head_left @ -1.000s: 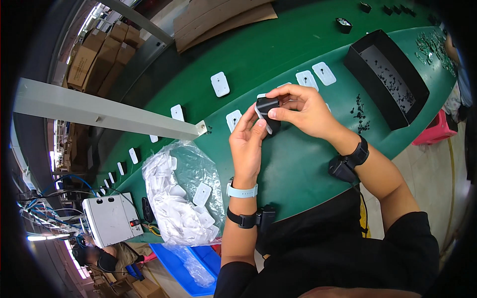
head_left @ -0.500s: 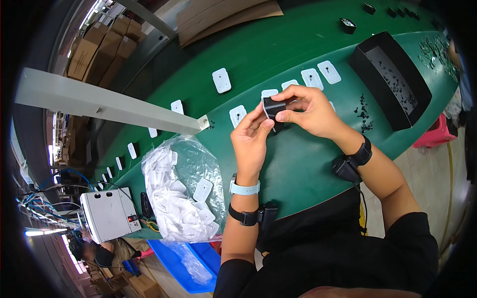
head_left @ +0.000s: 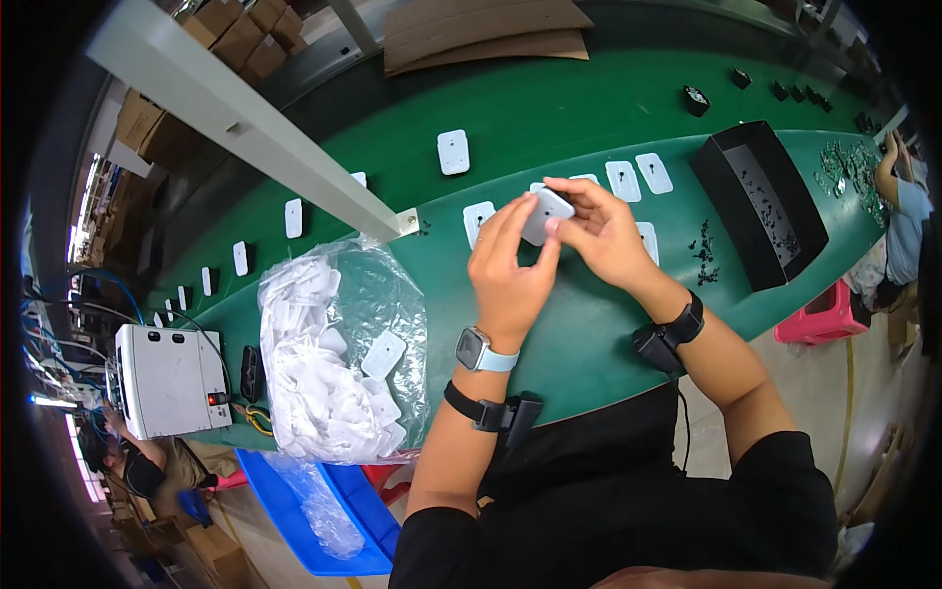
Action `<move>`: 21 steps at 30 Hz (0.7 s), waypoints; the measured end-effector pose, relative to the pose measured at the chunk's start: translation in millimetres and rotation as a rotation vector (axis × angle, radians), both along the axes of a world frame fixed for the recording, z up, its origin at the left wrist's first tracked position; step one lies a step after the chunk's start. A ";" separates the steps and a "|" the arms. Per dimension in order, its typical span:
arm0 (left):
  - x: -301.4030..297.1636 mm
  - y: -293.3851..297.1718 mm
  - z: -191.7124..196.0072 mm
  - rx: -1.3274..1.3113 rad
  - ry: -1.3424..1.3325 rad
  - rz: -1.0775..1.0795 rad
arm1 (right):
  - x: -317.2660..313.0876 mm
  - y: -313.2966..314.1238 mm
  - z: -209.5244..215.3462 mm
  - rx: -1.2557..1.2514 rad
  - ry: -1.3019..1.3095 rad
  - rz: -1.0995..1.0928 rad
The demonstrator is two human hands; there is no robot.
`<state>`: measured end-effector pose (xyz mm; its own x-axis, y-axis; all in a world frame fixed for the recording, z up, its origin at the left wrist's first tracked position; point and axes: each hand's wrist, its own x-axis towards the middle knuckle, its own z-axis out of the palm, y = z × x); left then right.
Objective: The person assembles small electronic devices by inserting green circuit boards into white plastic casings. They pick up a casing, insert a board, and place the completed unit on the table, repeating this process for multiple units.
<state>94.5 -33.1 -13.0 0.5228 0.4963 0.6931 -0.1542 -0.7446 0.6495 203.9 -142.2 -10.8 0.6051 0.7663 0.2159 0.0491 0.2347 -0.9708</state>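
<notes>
Nearest, at the lower left, a blue bin (head_left: 275, 501) sits below the edge of the green bench (head_left: 579, 344). The left wrist wears a watch (head_left: 473, 349) on a pale blue strap. Above it the left hand (head_left: 512, 285) is closed on the left side of a rounded white plate (head_left: 549, 208), which is raised over the bench and tilted; the right hand (head_left: 608, 245) grips its right side, thumb on the face, fingers at the far edge. What lies beneath the plate is hidden. To the left, a clear plastic bag (head_left: 404, 294) holds a heap of white pieces (head_left: 314, 378), with a white machine (head_left: 172, 383) beyond it. Right of the hands lie scattered black screws (head_left: 705, 253), near an open black box (head_left: 726, 211) with more inside. Just past the hands, more white plates (head_left: 622, 182) rest on the bench. Farther off runs a green belt (head_left: 559, 108) carrying spaced units (head_left: 452, 152), and behind it lie flat cardboard sheets (head_left: 486, 34)
</notes>
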 end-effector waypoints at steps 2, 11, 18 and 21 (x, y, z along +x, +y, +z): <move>-2.1 2.3 1.3 -0.066 -0.030 -0.075 | 0.5 2.0 1.4 0.031 0.084 -0.012; 5.4 8.4 -18.0 -0.633 -0.021 -0.283 | 11.1 -1.4 3.9 0.017 -0.167 0.036; -3.7 15.8 -12.3 -0.442 0.071 0.069 | 88.9 78.4 14.3 -0.388 -0.445 0.129; -1.1 14.1 -7.6 -0.163 0.075 0.041 | 153.6 89.7 -8.6 -0.485 -0.745 -0.032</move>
